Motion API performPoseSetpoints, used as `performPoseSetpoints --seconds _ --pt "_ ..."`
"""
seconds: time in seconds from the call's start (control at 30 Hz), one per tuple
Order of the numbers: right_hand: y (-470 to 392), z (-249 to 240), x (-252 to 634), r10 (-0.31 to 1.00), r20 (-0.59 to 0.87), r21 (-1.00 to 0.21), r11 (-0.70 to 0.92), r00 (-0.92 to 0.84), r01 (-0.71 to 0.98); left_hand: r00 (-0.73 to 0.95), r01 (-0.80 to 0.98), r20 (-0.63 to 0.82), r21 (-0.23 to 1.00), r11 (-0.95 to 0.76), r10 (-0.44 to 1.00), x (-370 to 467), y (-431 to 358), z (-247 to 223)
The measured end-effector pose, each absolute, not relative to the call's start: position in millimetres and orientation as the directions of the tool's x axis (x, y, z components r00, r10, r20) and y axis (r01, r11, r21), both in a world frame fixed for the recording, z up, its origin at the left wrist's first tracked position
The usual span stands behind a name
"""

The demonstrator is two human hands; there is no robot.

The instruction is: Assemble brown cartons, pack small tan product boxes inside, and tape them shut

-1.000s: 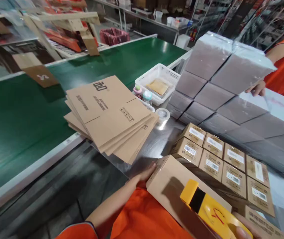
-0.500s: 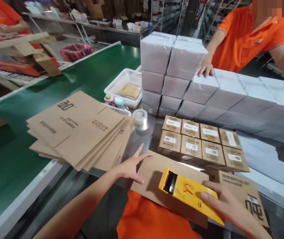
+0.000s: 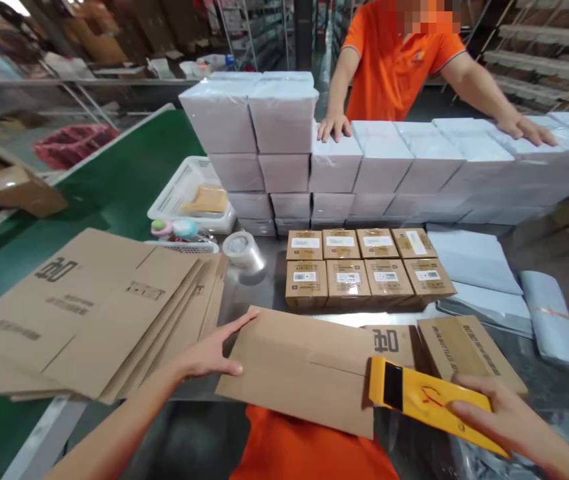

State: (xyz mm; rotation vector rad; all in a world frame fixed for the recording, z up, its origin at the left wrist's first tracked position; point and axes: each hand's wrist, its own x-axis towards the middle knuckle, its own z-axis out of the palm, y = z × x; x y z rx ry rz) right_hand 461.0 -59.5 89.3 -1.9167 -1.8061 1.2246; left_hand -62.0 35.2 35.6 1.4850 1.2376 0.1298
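Note:
A brown cardboard carton (image 3: 294, 370) lies in front of me at the table's near edge, its plain side up. My left hand (image 3: 209, 353) grips its left end, thumb on top and index finger stretched along the far corner. The other fingers are hidden. In my right hand (image 3: 489, 413) is a yellow tape dispenser (image 3: 434, 397) with a black section near its front. This front end sits at the carton's right edge; whether it touches cannot be told. Behind it lies a printed cardboard piece (image 3: 389, 343), partly covered, beside another printed box (image 3: 472, 353).
Flat cartons (image 3: 89, 307) are stacked at left, overlapping the green conveyor (image 3: 109, 193). A clear tape roll (image 3: 244, 252), a white basket (image 3: 174, 193) and several small labelled boxes (image 3: 347, 277) stand beyond. White packs (image 3: 284, 133) form a wall; a co-worker's hands (image 3: 334, 127) rest on it.
The view has swung right. My left hand has closed in on the carton's left end. The tape dispenser has moved from above the carton to its right edge.

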Motion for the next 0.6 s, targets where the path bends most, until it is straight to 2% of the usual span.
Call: performPoseSetpoints --seconds 0.1,0.27,0.37,0.47,0.53,0.6 --pt "-70 65 459 0.887 -0.421 -0.740 -0.214 -0.190 0.638 0.430 0.638 -0.561 0.743 0.202 0.707 -62 40 39" --pt "-77 17 432 0.917 -0.350 -0.853 -0.230 -0.189 0.468 0.458 0.689 -0.565 0.713 0.128 0.686 -83 53 47" --pt "-73 -6 404 0.910 -0.351 -0.903 -0.268 -0.220 0.335 0.366 0.842 -0.542 0.539 -0.021 0.757 -82 62 62" --pt "-68 -19 381 0.904 -0.337 -0.921 -0.259 -0.262 0.290 0.306 0.939 -0.371 0.270 -0.213 0.877 -41 60 71" --pt "-67 -24 371 0.910 -0.315 -0.933 -0.246 -0.269 0.263 0.313 0.942 -0.268 0.211 -0.261 0.911 2 51 66" --pt "-69 -27 366 0.914 -0.305 -0.942 -0.249 -0.269 0.223 0.222 0.967 -0.245 0.181 -0.181 0.944 42 41 52"
